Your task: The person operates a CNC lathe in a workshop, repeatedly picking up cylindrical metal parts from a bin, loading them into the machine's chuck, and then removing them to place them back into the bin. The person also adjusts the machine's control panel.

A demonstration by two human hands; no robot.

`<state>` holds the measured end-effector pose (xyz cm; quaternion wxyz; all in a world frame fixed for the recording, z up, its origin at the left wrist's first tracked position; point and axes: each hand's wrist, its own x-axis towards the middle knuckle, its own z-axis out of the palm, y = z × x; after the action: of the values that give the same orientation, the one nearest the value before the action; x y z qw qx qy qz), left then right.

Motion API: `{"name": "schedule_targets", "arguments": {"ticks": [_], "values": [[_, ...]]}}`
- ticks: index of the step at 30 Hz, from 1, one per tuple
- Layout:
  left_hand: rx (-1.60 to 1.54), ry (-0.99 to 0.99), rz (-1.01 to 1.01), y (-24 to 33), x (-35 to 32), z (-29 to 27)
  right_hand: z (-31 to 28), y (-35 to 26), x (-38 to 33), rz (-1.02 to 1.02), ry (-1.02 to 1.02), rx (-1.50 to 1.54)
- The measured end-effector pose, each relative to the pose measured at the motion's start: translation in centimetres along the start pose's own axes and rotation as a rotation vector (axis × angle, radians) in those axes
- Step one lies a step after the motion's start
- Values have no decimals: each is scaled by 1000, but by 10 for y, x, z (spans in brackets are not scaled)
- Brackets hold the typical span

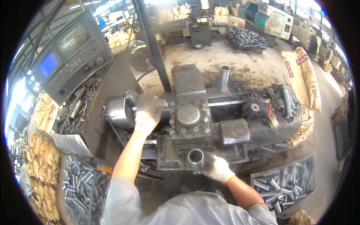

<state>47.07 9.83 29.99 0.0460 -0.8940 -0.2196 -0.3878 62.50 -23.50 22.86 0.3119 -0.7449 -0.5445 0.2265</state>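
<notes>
My left hand (147, 109), in a pale work glove, reaches to the jaws of the lathe chuck (119, 111). Its fingers are blurred, so whether they grip a part there cannot be made out. To the right of it stands the square tool turret (188, 115), with bolts around its edge. In front of the turret, my gloved right hand (216, 168) is closed around a short metal tube (195, 156), whose open end faces up.
A control panel (71, 52) with a blue screen stands at left. Bins of metal tubes (77, 180) and more tubes (287, 183) flank me. An upright tube (224, 79) stands behind the turret. Sacks (302, 77) and a loaded cart (246, 38) lie beyond.
</notes>
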Motion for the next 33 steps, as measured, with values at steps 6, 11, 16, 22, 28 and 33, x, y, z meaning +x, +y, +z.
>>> {"name": "schedule_targets", "arguments": {"ticks": [6,11,16,22,28,33], "values": [[539,-810,69,-23,62,89,-85,46,-1,174,-8,102],[7,-904,-222,-18,95,93,-142,50,15,135,192,190],[-661,-271,-663,-16,159,92,-195,65,83,52,335,62],[-916,388,-763,-78,187,97,-194,129,180,15,-298,-1250],[256,-888,-542,-95,136,60,-202,172,212,133,-776,-1452],[333,-964,-11,-59,62,62,-216,127,239,-70,-383,-1028]]}}
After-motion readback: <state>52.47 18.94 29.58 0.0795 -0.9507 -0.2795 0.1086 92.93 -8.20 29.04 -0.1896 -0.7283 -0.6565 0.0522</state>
